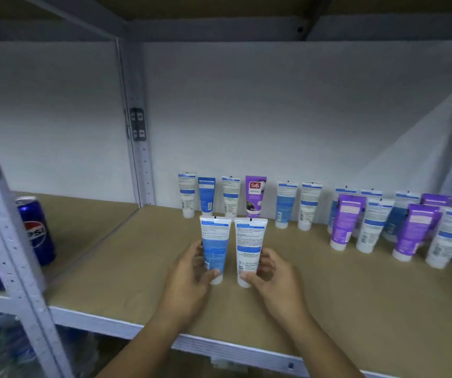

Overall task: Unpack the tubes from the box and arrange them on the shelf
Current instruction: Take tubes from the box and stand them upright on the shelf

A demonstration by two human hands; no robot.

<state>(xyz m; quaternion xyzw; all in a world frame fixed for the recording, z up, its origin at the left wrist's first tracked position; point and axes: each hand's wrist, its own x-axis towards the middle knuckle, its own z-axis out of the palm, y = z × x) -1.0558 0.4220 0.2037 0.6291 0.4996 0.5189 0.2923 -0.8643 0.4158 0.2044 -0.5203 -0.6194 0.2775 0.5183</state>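
Tubes (pixel 215 249) upright on shelf (pixel 126 271), hand-held

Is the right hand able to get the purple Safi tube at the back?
Probably not yet. The right hand grips a white tube that stands almost straight in front of the Safi tube. Letting go and reaching over it would likely work.

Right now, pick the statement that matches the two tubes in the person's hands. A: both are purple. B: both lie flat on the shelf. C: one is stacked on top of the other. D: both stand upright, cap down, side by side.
D: the left hand grips the blue tube and the right hand the white tube, both standing cap down, side by side.
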